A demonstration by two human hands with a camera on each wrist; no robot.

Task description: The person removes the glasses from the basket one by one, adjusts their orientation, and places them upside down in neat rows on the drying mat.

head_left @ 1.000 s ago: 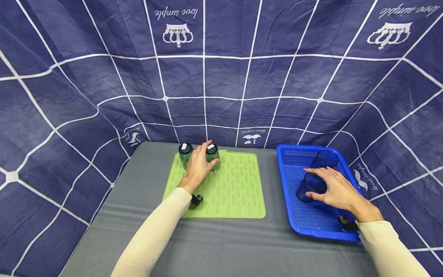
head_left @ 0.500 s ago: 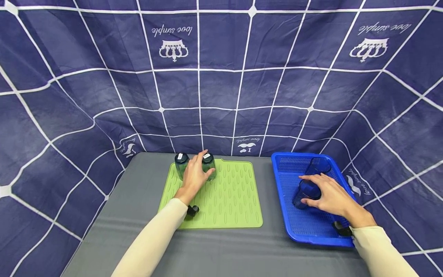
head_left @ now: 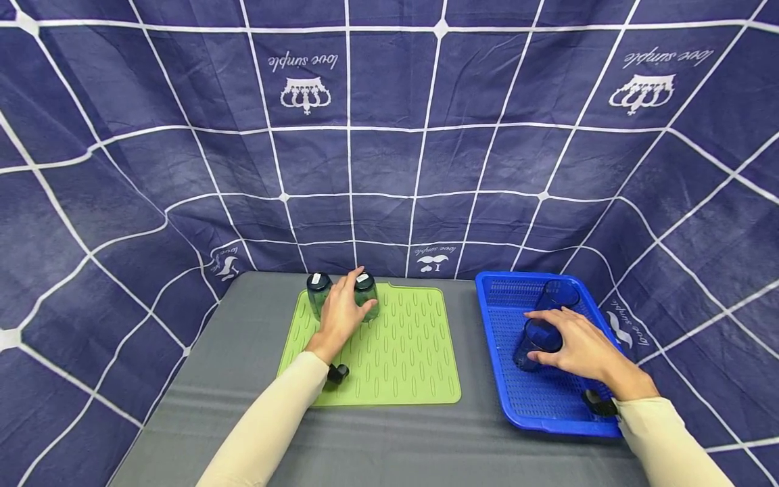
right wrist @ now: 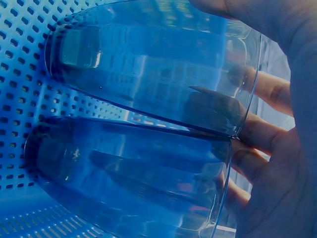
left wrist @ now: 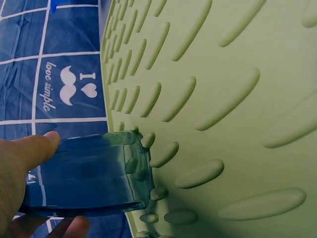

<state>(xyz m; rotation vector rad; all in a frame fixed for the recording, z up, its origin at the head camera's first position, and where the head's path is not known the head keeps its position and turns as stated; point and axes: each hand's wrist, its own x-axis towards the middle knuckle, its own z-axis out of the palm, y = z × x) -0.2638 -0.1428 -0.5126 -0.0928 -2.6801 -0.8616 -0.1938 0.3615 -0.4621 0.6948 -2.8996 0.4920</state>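
Glasses [head_left: 368, 293] inverted on green mat [head_left: 420, 345], probably to drain
Left hand [head_left: 342, 311] clamps one; right hand [head_left: 581, 343] clasps a rim-up glass [head_left: 544, 337] in basket [head_left: 495, 352] right of mat

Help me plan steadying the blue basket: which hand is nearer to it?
Right. The right hand is over the blue basket, around the nearer glass inside it; the left hand is off to the basket's left, around a stickered glass on the green mat.

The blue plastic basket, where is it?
In the head view, the blue plastic basket sits under the right hand, on the gray table's right side, right of the green mat.
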